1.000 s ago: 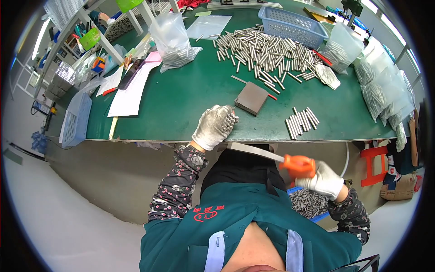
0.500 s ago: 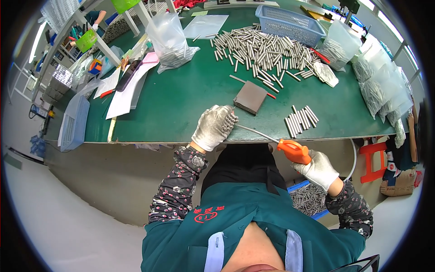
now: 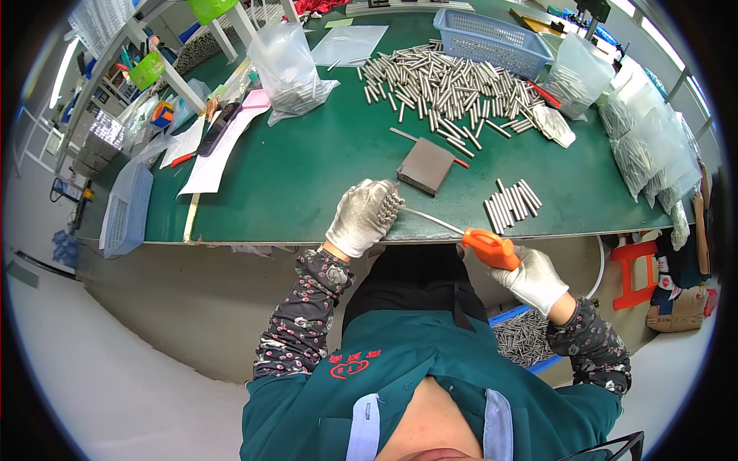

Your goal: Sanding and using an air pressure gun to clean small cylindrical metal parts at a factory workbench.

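My left hand [image 3: 361, 218], in a whitish glove, is closed round a bundle of short metal pins [image 3: 391, 207] above the table's front edge. The pins' ends show at the right side of the fist. My right hand [image 3: 533, 278], gloved too, grips an orange air blow gun [image 3: 490, 248]. Its thin metal nozzle points left, with the tip at the bundled pins. A row of loose metal pins [image 3: 512, 205] lies on the green table [image 3: 300, 177], to the right of the nozzle. Just beyond my left hand sits a brown block [image 3: 426, 166], with a red-ended stick partly under it.
A large heap of metal pins [image 3: 453, 88] spreads across the back, before a blue basket [image 3: 492, 44]. Filled plastic bags [image 3: 649, 146] stand at the right, another bag [image 3: 286, 69] at back left. Papers [image 3: 211, 165] lie left. Below the table is a blue bin of pins [image 3: 524, 338].
My right hand has shifted slightly up and left with the air blow gun, its nozzle still at the pins. My left hand has hardly moved. The person at far left has gone from view.
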The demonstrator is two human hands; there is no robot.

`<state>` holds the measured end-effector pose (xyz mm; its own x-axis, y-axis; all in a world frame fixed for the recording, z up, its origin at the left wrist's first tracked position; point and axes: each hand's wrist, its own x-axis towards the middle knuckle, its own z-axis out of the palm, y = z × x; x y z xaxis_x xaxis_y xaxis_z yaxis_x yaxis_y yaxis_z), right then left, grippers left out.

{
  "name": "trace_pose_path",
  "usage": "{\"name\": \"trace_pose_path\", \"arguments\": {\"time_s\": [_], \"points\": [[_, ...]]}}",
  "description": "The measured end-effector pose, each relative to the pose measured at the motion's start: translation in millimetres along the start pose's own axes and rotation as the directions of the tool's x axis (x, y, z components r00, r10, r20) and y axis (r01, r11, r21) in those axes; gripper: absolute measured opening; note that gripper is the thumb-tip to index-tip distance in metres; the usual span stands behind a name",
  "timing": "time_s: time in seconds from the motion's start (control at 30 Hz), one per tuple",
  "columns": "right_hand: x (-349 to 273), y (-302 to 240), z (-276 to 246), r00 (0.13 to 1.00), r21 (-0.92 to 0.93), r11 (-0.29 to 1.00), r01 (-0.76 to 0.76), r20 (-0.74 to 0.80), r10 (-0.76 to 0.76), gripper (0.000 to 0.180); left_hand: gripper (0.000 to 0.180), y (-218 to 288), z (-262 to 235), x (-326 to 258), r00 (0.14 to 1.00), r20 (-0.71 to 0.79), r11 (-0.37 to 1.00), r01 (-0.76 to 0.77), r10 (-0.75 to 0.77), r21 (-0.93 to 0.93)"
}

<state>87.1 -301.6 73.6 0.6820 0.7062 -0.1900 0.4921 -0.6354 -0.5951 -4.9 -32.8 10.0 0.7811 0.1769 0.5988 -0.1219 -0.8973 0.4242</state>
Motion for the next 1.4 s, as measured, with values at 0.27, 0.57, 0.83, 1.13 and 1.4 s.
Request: {"name": "trace_pose_path", "arguments": {"time_s": [0.27, 0.57, 0.83, 1.13, 1.4], "points": [[-3, -7, -3, 1.0, 0.011, 1.0, 0.001, 0.01, -0.001, 0.035, 0.026, 1, 0, 1, 1.0, -0.007, 0.995, 0.01, -0.011, -0.099], [-5, 0, 1, 1.0, 0.018, 1.0, -0.001, 0.022, 0.001, 0.037, 0.026, -1, 0, 0, 0.999, -0.03, 0.997, -0.024, 0.022, -0.078], [-11, 7, 4, 1.0, 0.07, 0.997, 0.016, 0.007, -0.017, 0.034, 0.021, 1, -2, 0, 1.0, -0.005, 0.999, 0.021, -0.021, -0.048], [-4, 21, 1, 0.999, 0.184, 0.982, -0.052, 0.025, 0.048, 0.037, 0.032, -1, 0, 2, 1.0, 0.018, 0.999, 0.023, -0.022, -0.04], [39, 20, -55, 0.971, 0.617, 0.786, -0.04, -0.161, 0.176, 0.029, 0.049, -17, 5, -9, 0.95, 0.121, 0.775, 0.307, -0.289, -0.553]]}}
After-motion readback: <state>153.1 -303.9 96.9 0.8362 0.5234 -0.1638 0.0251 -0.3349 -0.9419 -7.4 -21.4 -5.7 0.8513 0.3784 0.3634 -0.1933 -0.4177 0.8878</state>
